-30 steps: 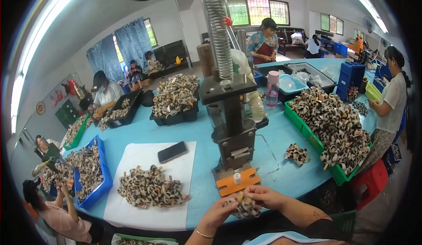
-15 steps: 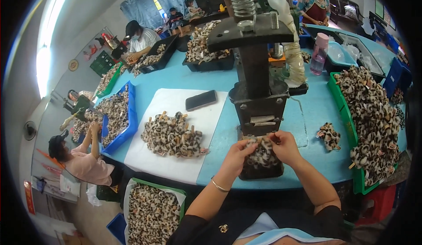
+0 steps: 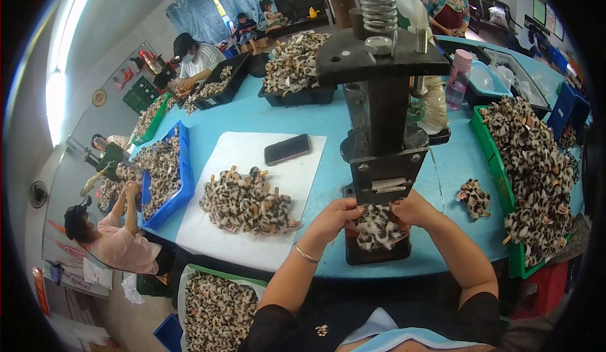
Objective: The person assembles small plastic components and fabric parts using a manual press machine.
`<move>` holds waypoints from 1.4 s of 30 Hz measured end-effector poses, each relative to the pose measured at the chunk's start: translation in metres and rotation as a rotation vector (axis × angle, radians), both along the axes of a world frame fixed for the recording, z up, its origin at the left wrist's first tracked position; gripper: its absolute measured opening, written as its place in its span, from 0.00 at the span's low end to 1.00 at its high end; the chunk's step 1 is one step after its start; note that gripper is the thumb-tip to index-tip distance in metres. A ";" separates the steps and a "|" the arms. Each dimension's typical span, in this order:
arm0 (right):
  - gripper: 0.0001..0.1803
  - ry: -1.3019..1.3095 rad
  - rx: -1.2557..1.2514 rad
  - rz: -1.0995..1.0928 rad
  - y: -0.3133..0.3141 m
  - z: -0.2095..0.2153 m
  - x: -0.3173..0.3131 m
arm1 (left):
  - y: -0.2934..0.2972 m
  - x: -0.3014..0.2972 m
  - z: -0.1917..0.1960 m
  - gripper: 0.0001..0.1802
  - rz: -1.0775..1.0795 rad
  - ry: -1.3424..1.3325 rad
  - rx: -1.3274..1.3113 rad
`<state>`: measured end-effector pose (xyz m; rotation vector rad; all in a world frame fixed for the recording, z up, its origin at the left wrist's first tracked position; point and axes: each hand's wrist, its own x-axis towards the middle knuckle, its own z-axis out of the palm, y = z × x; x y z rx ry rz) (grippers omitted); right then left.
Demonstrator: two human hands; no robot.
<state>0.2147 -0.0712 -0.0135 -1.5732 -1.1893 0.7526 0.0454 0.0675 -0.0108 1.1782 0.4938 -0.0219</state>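
A small leopard-spotted plush piece (image 3: 377, 231), in white, black and brown fur, lies on the dark base of a black metal press (image 3: 386, 178). The press block hangs right over its far edge; whether they touch is hidden. At the piece's left side, my left hand (image 3: 333, 218) pinches the fur between thumb and fingers. My right hand (image 3: 413, 209) holds its right side, the fingertips partly hidden beside the block. To the left, a heap of similar plush pieces (image 3: 243, 202) with tan tabs rests on a white sheet (image 3: 214, 245). One loose plush piece (image 3: 475, 199) lies to the right.
A black phone (image 3: 287, 149) lies on the sheet. A green crate (image 3: 499, 169) full of plush pieces stands right, a blue crate (image 3: 183, 181) left, and a lined crate (image 3: 221, 308) below the table edge. A pink-capped bottle (image 3: 459, 81) stands behind. Other people work around the table.
The press and its block appear larger and slightly lower and further right, as the view has shifted a little. Both hands still hold the plush piece, which now shows more below the block.
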 end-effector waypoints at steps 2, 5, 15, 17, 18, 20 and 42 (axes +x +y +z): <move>0.14 0.095 -0.191 0.011 0.002 0.001 0.001 | 0.008 -0.001 -0.013 0.10 -0.016 -0.050 0.113; 0.15 -0.260 0.038 0.011 0.004 -0.026 0.004 | 0.009 0.004 -0.008 0.10 -0.045 0.015 0.153; 0.12 -0.387 0.094 -0.098 -0.004 -0.010 -0.020 | -0.032 0.004 -0.008 0.25 0.121 -0.232 0.698; 0.11 -0.392 0.149 -0.102 -0.003 -0.018 -0.013 | -0.043 0.013 -0.010 0.25 0.180 -0.183 0.610; 0.11 -0.394 0.143 -0.110 -0.007 -0.015 -0.005 | -0.047 0.017 -0.011 0.26 0.231 -0.137 0.522; 0.13 0.024 -0.163 -0.098 -0.008 -0.003 0.012 | -0.045 0.019 -0.013 0.25 0.237 -0.164 0.547; 0.04 0.525 0.079 -0.218 -0.011 -0.001 -0.033 | -0.038 0.019 0.004 0.23 0.134 -0.308 0.621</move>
